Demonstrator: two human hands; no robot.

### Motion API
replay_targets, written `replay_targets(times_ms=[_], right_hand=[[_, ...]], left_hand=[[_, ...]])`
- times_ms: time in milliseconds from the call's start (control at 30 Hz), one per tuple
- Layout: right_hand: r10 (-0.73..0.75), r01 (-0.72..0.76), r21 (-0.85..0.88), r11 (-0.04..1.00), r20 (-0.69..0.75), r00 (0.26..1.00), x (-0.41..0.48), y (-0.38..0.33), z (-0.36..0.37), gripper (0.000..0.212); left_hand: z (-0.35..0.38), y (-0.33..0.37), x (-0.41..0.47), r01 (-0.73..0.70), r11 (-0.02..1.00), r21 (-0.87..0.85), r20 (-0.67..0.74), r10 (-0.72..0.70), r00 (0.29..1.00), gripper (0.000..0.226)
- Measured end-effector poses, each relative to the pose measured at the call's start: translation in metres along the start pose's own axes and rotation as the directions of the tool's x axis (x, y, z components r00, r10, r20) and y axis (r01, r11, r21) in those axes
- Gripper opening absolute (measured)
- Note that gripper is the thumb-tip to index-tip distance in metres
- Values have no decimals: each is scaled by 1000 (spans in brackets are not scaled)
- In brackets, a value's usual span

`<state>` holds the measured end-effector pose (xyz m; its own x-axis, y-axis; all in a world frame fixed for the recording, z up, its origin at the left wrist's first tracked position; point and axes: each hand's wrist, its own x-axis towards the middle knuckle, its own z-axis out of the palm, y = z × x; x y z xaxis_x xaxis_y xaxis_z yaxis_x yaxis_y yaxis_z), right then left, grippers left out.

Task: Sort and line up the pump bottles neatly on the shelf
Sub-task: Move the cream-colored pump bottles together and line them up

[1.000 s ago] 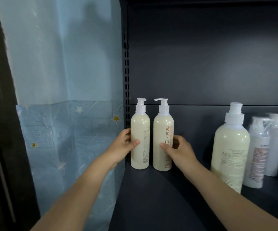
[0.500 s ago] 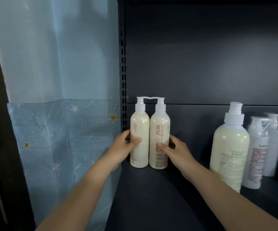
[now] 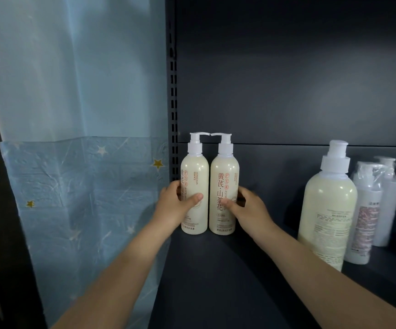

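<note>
slim cream plastic pump bottles [image 3: 224, 181] stand touching at back-left of dark metal shelf [image 3: 216, 281]. l hand [image 3: 178, 205] grips left one, r hand [image 3: 249, 207] grips right one. step: squaring pair. next prob: bring big cream pump bottle [image 3: 327, 214] alongside.

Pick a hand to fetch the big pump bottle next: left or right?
Right, likely. The right hand grips the right slim bottle, on the side where the big pump bottle stands. The left hand holds the left slim bottle by the shelf post and would have to cross both.
</note>
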<state>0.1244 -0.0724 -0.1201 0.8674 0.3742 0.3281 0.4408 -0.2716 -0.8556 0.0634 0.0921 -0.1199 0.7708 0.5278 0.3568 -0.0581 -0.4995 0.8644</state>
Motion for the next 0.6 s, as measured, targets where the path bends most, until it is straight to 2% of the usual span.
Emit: replay_targets(times_ms=[67,167,600], right_hand=[[1,-1,5,1000,-4,1000,0,0,0,37],[9,-9,4,1000,-26,1000,0,-1,0,40],[19,-17,65,998,-29,999,0,-5,-5,48]], left_hand=[[-11,4,-1,41,993,-114,143,-25,989,50],[-19,3,-3,73,982,-176,205,-36,978,51],[5,-7,-6,-68,995,74,-38,71,997,64]])
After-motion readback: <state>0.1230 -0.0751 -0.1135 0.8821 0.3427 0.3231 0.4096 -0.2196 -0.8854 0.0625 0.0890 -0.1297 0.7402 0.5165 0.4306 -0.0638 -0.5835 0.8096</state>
